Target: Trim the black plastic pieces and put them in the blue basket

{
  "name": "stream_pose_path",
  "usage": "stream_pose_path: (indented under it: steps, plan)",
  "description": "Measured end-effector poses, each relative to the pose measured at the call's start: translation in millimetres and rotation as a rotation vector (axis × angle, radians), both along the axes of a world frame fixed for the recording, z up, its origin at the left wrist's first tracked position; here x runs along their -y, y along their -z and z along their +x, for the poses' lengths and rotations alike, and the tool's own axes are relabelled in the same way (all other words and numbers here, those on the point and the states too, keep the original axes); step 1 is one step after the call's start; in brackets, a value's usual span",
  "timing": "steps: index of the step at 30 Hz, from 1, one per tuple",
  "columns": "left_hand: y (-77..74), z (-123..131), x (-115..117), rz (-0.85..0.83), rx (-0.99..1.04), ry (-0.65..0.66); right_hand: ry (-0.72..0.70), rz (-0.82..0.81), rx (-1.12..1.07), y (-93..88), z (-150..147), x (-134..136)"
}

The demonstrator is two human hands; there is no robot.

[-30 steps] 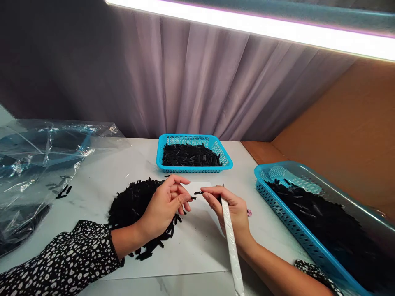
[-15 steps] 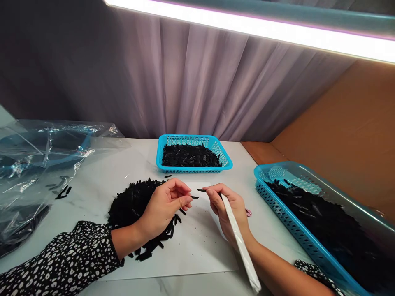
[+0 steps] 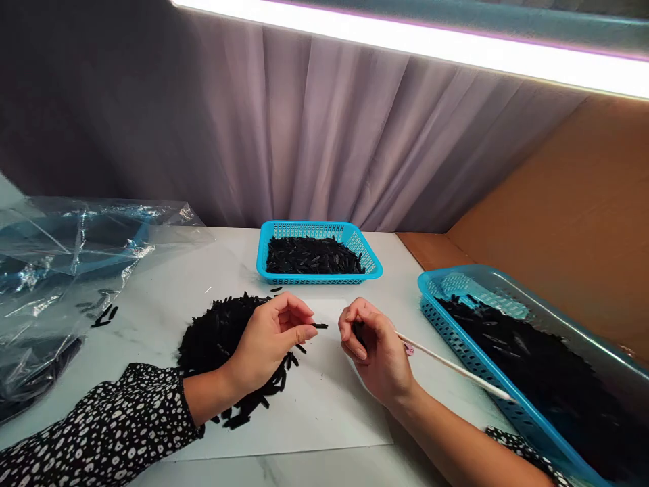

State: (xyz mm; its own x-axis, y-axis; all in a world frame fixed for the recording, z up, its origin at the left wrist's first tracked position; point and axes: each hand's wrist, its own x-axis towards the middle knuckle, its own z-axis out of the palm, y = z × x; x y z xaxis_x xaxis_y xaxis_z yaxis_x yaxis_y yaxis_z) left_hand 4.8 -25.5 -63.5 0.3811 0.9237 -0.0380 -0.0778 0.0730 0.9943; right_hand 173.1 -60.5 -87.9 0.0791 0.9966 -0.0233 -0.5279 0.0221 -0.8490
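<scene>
Left hand (image 3: 268,345) pinching, right hand (image 3: 381,355) curled round a white rod (image 3: 456,366), both sit apart above a smooth white sheet (image 3: 324,419). Largest is the perforated blue plastic basket (image 3: 451,338) on the right, cut off by the frame's edge. Next comes a ragged heap (image 3: 207,338) of black slivers, partly hidden behind the left hand. Slim and straight, the rod slants out past the right wrist (something dark in that palm is hard to make out). Smallest, one thin black piece (image 3: 320,326) juts from the left fingertips.

The slivers (image 3: 218,331) are jet-black, the plastic basket (image 3: 319,279) over at twelve o'clock turquoise, the curtain (image 3: 329,122) mauve-grey, the left sleeve (image 3: 126,419) white-spotted black.
</scene>
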Motion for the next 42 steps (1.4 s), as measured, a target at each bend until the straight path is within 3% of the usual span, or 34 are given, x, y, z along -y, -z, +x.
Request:
stream_pose_path:
  steps: [3, 15, 18, 20, 23, 25, 28, 35, 42]
  plan:
    - [1.3, 0, 0, 0.022, -0.012, -0.007, -0.063, -0.001, 0.017, 0.0, 1, 1]
    - [2.7, -2, 5, 0.174, -0.107, -0.029, -0.085, 0.020, 0.365, 8.0, -2, 4]
    - [-5.5, -5, 1, 0.243, -0.201, 0.007, -0.045, 0.044, 0.468, 11.5, 0, 4]
    - [-17.1, -12, -8, 0.369, -0.359, 0.124, 0.013, 0.069, 0.505, 14.0, 1, 3]
    - [-33.2, -27, -22, 0.699, -0.778, 0.264, 0.088, 0.100, 0.546, 16.5, 3, 2]
    - [-36.1, -38, -29, 0.750, -1.048, 0.275, 0.126, 0.123, 0.581, 16.8, 3, 3]
    - [-27.9, -47, -33, 0.717, -1.277, 0.436, 0.172, 0.166, 0.633, 15.5, 3, 3]
    - [-2.8, -54, -40, 0.812, -1.138, 0.469, 0.217, 0.199, 0.681, 11.7, 3, 3]
    - [-8.2, -57, -40, 0.857, -1.097, 0.539, 0.242, 0.208, 0.692, 10.1, 3, 5]
